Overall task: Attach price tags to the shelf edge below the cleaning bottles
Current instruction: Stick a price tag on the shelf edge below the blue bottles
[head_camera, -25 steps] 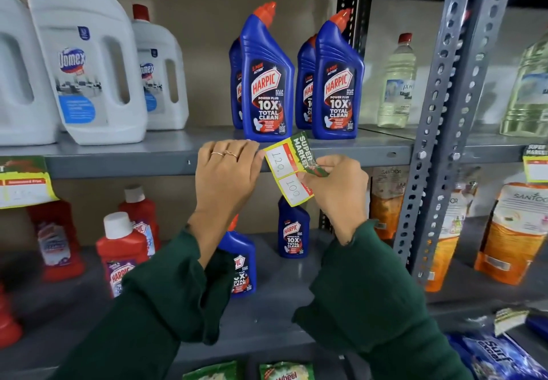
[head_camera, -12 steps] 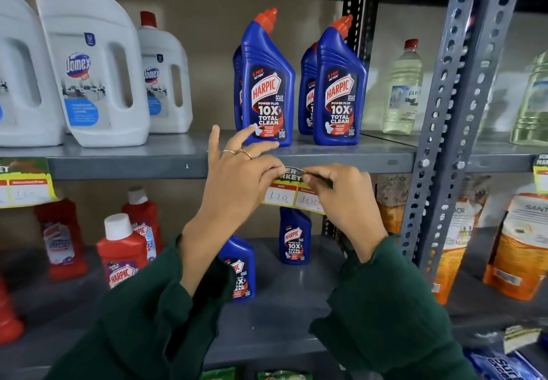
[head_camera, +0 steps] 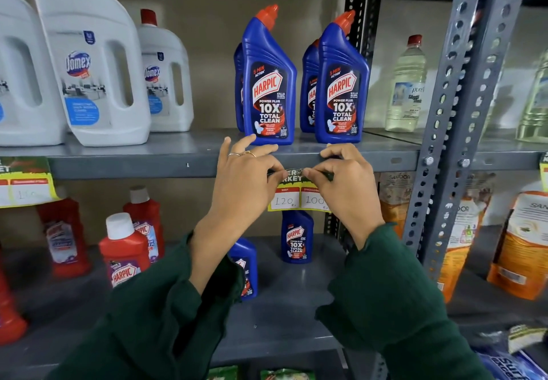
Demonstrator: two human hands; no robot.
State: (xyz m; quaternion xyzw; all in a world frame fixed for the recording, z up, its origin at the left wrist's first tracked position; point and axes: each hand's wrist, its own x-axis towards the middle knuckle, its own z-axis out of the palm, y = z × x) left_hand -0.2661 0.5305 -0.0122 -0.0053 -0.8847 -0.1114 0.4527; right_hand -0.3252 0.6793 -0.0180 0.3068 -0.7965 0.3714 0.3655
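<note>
Centre frame: my left hand (head_camera: 247, 184) and right hand (head_camera: 345, 184) pinch price tag (head_camera: 298, 196) top corners against shelf edge (head_camera: 133, 167), below blue Harpic bottles (head_camera: 268, 83). Step: sticking. Next, I judge: press top strip flat, release.

Blue Harpic bottles (head_camera: 268, 83) stand at the front lip of the grey shelf (head_camera: 133, 166), crowding the space above its edge. Left of them, bare shelf lies open up to the white Domex jugs (head_camera: 98, 65). The perforated upright (head_camera: 462, 113) closes the right side.
</note>
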